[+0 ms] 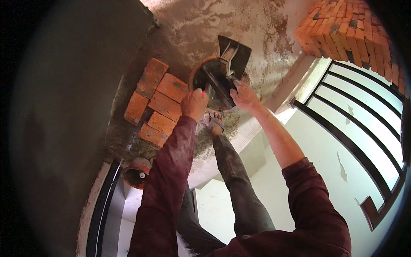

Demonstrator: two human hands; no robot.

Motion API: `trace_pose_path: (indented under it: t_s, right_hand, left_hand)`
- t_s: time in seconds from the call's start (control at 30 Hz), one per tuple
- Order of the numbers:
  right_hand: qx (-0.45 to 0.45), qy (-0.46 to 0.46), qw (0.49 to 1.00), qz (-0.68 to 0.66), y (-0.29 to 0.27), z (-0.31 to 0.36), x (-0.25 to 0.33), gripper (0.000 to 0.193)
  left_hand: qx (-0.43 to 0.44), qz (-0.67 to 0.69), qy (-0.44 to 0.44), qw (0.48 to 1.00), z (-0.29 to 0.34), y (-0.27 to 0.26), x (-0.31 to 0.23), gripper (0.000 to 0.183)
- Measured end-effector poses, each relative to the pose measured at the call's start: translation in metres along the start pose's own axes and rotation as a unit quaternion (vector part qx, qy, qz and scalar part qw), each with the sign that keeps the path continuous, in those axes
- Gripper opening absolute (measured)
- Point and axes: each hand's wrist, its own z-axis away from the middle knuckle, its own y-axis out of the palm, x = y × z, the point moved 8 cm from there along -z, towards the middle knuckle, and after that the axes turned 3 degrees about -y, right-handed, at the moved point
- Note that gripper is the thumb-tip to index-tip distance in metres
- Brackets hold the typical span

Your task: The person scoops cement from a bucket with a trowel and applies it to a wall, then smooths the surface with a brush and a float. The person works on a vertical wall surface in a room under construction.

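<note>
Trowel (222, 79), dark flat metal blade, lies tilted across the mouth of a round pan (201, 73) with an orange rim, just beyond the person's foot (214, 123). Left hand (195, 103): fingers clenched around the trowel's near end. Right hand (244, 96): fingers pressed on the blade's lower edge; full grasp cannot be told. Second square blade (234, 53) stands at the pan's far rim. Pan contents dark, unclear. Loose red bricks (156, 100) lie left on mortar-smeared floor (257, 25); brick stack (346, 34) upper right; black railing (355, 128) right.
</note>
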Motion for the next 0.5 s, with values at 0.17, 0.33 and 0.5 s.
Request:
trace_pose_path:
  t_s: [0.17, 0.33, 0.5]
  right_hand:
    - [0.130, 0.074, 0.988, 0.031, 0.034, -0.023, -0.057, 0.031]
    - [-0.008, 0.114, 0.991, -0.066, 0.020, 0.003, -0.021, 0.037]
    - [0.059, 0.238, 0.929, -0.276, -0.002, 0.054, -0.001, 0.047]
  left_hand:
    - [-0.001, 0.073, -0.070, 0.995, 0.014, 0.004, 0.011, 0.032]
    - [-0.106, 0.111, -0.090, 0.984, 0.011, 0.031, 0.054, 0.036]
    - [-0.090, 0.050, -0.079, 0.992, 0.017, 0.022, 0.039, 0.034]
